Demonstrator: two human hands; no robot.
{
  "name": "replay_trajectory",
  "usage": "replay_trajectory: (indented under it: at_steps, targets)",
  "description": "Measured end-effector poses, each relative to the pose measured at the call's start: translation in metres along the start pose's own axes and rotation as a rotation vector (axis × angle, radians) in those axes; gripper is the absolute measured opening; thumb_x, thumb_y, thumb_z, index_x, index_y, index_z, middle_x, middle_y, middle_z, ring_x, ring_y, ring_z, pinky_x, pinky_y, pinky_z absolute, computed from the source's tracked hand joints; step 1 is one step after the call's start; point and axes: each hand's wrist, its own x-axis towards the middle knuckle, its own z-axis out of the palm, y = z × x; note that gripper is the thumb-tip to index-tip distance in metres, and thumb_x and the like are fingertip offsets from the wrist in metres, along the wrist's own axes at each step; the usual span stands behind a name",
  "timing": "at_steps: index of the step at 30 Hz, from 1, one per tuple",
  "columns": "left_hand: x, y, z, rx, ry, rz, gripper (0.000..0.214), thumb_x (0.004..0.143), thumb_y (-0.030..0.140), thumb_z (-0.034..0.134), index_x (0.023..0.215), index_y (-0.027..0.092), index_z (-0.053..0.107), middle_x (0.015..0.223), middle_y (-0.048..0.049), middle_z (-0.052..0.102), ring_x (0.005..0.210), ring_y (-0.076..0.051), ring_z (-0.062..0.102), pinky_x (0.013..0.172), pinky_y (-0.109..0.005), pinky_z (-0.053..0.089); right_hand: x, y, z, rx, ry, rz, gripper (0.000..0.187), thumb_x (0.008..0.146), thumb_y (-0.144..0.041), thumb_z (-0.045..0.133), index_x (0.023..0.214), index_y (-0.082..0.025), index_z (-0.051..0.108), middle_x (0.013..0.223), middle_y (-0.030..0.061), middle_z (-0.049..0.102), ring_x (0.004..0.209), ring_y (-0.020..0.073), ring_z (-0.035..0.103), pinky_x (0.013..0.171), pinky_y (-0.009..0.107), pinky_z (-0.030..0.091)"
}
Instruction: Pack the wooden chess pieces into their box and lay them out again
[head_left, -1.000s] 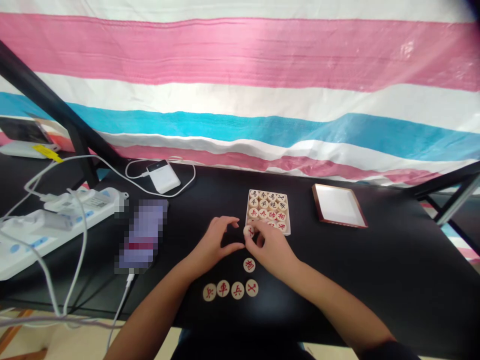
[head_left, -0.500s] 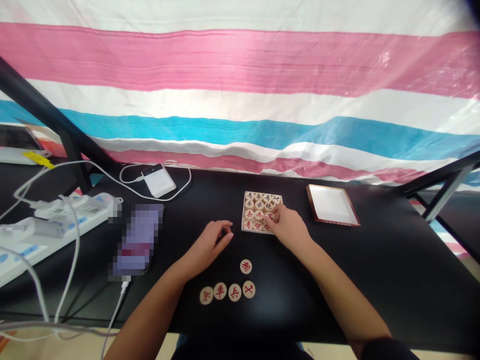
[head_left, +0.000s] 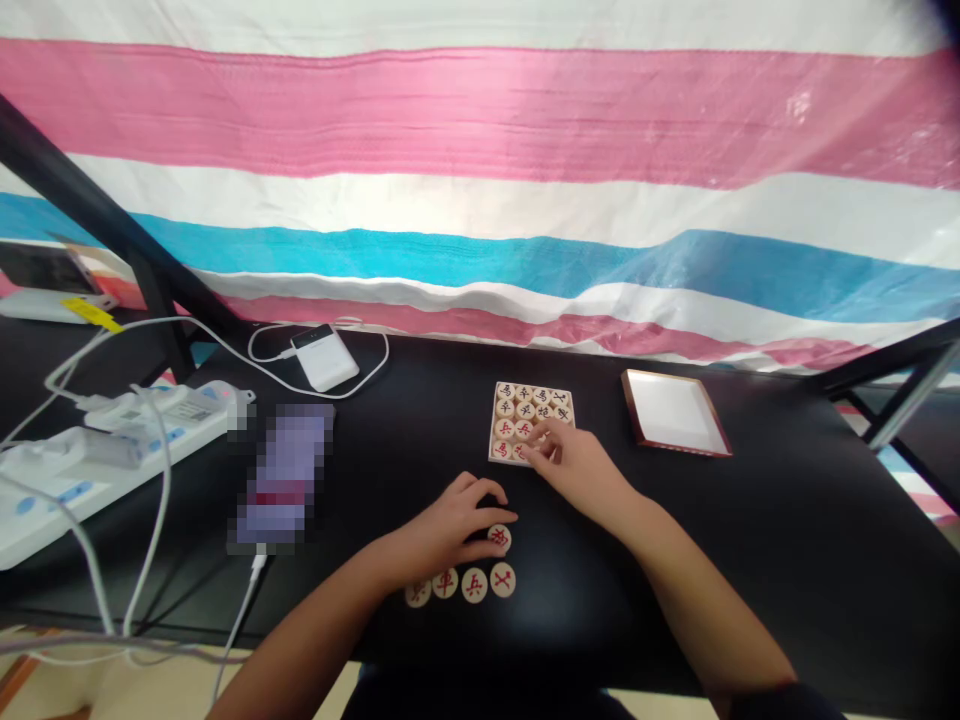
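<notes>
While the left hand (head_left: pixel 450 525) pinches a lone piece (head_left: pixel 500 538) flat on the surface (head_left: pixel 750 540) just beyond the row (head_left: pixel 474 584), the right hand (head_left: pixel 581 465) probes the box (head_left: pixel 493 452) ahead; whether it grips a piece is unclear.

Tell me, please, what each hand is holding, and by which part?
Nothing is clearly gripped. The left hand fingertips touch the edge of a lone xiangqi piece on the table; right hand fingertips rest on pieces in the box.
</notes>
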Motion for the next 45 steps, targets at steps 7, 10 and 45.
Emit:
replay_trajectory:
  at_steps: [7, 10, 45]
  targets:
    - [-0.005, -0.004, -0.004, -0.01, -0.025, 0.014, 0.041, 0.075, 0.033, 0.064, 0.115, 0.03, 0.056, 0.114, -0.006, 0.048, 0.097, -0.02, 0.04, 0.09, -0.036, 0.04, -0.007, -0.005, 0.014, 0.04, -0.175, -0.081, 0.014, 0.076, -0.026, 0.052, 0.088, -0.02, 0.057, 0.062, -0.0027, 0.058, 0.055, 0.011, 0.051, 0.053, 0.023, 0.037]
    - [-0.005, -0.003, -0.006, -0.006, -0.032, 0.008, 0.032, 0.079, 0.026, 0.061, 0.111, 0.028, 0.058, 0.112, -0.0056, 0.05, 0.097, -0.019, 0.041, 0.089, -0.034, 0.04, -0.008, -0.007, 0.015, 0.055, -0.192, -0.098, 0.013, 0.077, -0.026, 0.051, 0.087, -0.019, 0.057, 0.061, -0.0028, 0.057, 0.056, 0.0111, 0.05, 0.055, 0.024, 0.038]
    - [-0.003, -0.015, -0.014, -0.024, 0.416, -0.291, 0.025, 0.08, 0.021, 0.054, 0.102, 0.023, 0.044, 0.089, 0.0002, 0.051, 0.073, -0.013, 0.049, 0.071, -0.029, 0.044, -0.006, 0.045, 0.0, 0.053, 0.314, 0.111, 0.021, 0.075, -0.032, 0.052, 0.088, -0.019, 0.042, 0.061, -0.0009, 0.055, 0.054, 0.0141, 0.052, 0.052, 0.025, 0.038]
